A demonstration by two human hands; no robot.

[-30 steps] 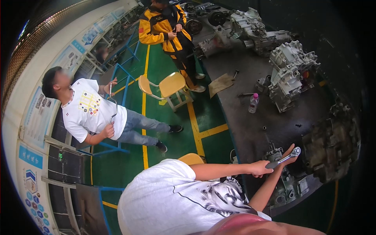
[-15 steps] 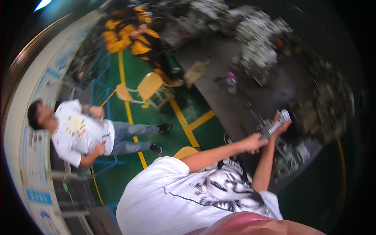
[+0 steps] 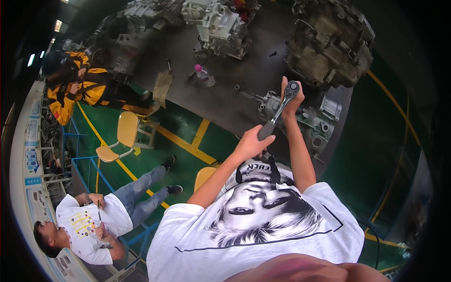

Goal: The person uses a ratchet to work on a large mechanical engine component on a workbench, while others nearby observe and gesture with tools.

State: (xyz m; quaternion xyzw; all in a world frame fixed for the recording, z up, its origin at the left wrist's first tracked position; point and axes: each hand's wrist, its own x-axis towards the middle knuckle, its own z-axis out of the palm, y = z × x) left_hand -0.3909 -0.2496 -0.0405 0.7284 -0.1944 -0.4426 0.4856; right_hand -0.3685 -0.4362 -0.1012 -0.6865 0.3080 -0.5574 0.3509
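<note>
Right hand (image 3: 293,104) mostly behind the wrench head; its fingers (image 3: 284,84) show only in part, so can't tell if they clench or just support it. Underside of the head hidden too. Left hand (image 3: 254,142) clear: fist wrapped around the handle, covering part of it. Second chair (image 3: 204,177) partly blocked by the left arm. Far end of the tabletop (image 3: 216,101) dark, parts there run together, can't count them. Picture rim black.

Counts: 1 ratchet wrench (image 3: 280,109), 2 hands on it. 1 clear bottle (image 3: 205,76) with pink cap. 1 brown sheet (image 3: 162,88) at the tabletop edge. 2 chairs in view. 2 other people: one in a white T-shirt (image 3: 96,221) holding a metal rod, one in a yellow-and-black jacket (image 3: 80,87). Nearer big housings: 1 silver (image 3: 218,28), 1 grimy brown (image 3: 329,42). Smaller grey castings (image 3: 324,124) overlap near the right arm, number unclear.

Wrench: shiny metal shaft, round head, dark grip. Held slantwise in front of the chest by the tabletop's near edge, head up and right, grip down and left.
</note>
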